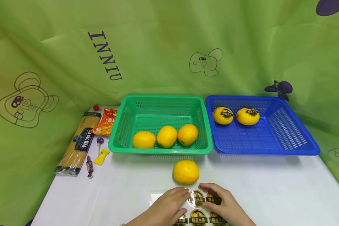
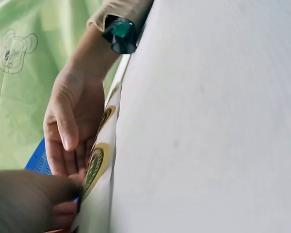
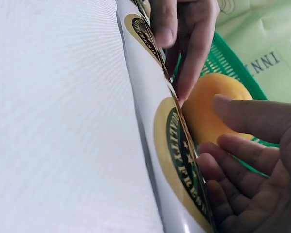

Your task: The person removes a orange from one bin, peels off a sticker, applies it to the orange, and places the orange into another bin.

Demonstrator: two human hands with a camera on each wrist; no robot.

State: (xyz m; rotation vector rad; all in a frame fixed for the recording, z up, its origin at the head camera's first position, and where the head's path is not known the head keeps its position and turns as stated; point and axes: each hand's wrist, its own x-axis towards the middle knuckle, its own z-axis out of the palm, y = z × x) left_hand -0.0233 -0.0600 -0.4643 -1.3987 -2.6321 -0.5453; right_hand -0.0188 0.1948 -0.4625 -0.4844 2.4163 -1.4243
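A sheet of round black-and-gold fruit stickers (image 1: 198, 216) lies on the white table. My left hand (image 1: 170, 204) rests over its left part, fingers extended and nothing visibly pinched. Over the right part, my right hand (image 1: 226, 204) hovers with loosely bent fingers and a gap between thumb and forefinger. The right wrist view shows that right hand (image 3: 254, 170) holding nothing beside the sheet's edge. Just beyond the sheet sits a plain yellow lemon-like fruit (image 1: 186, 172), touched by neither hand. Whether the left fingertips press the sheet is hard to see.
Behind is a green basket (image 1: 161, 151) with three plain yellow fruits. To its right, a blue basket (image 1: 271, 152) holds two fruits bearing stickers. At left lie a spaghetti pack (image 1: 78, 142), an orange snack bag (image 1: 105, 121) and several sweets. A green curtain (image 1: 158, 62) hangs behind.
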